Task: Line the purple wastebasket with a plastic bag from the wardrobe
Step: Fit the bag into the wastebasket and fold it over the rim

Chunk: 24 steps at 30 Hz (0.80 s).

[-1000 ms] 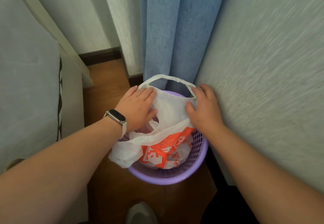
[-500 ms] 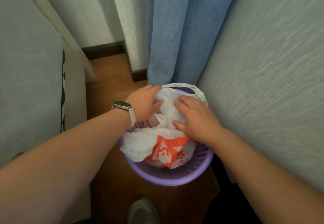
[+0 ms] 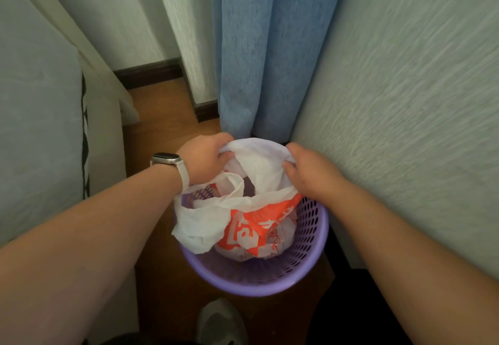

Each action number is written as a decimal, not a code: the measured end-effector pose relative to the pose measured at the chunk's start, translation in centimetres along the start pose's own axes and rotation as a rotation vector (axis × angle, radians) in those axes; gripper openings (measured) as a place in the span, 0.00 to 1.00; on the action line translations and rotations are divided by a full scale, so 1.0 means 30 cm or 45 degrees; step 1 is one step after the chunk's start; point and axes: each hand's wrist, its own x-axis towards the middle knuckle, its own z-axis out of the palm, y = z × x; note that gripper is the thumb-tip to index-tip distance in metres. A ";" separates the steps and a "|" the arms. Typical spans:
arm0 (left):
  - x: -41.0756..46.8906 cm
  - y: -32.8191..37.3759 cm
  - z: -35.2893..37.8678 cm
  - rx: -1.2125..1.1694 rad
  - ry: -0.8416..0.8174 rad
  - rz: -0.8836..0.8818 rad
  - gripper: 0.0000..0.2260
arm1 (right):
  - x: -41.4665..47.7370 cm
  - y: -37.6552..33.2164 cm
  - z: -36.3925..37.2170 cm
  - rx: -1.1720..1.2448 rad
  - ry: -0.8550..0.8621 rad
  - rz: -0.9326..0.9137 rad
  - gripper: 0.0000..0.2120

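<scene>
At lower centre, on wooden floor (image 3: 167, 107), the purple wastebasket (image 3: 259, 280) is wedged between wall (image 3: 405, 101) and bed (image 3: 35, 101); left hand (image 3: 205, 158) and right hand (image 3: 310, 172) each grip the plastic bag (image 3: 256, 161) over its far rim.

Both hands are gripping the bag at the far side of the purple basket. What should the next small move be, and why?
Probably pull the far edge down over the rim there. The left hand and right hand pinch the plastic bag at the back of the purple wastebasket, while its near side sags loose inside, leaving the front rim bare.
</scene>
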 end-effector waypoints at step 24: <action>-0.243 0.361 0.066 0.025 -0.450 0.232 0.21 | -0.252 0.043 -0.045 0.161 -0.133 0.014 0.25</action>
